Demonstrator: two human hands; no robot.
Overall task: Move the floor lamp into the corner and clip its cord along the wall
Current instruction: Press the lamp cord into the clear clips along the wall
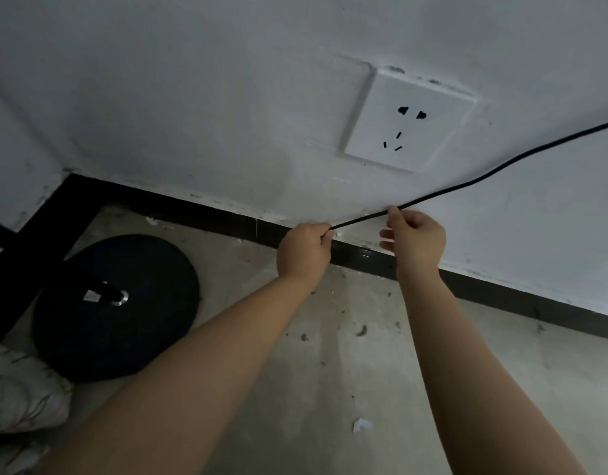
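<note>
The floor lamp's round black base (116,306) stands on the concrete floor in the corner at the left, its pole foot rising toward the camera. A thin black cord (494,171) runs taut from the upper right edge down along the white wall. My right hand (414,240) pinches the cord just above the black skirting. My left hand (304,250) pinches the same cord a little further left, close to the wall. Any clip under the fingers is hidden.
A white wall socket (410,120) sits above the hands, with nothing plugged in. Black skirting (522,298) lines both walls. The concrete floor (347,354) has bits of debris and a white scrap (361,425). Pale patterned fabric (18,394) lies at the lower left.
</note>
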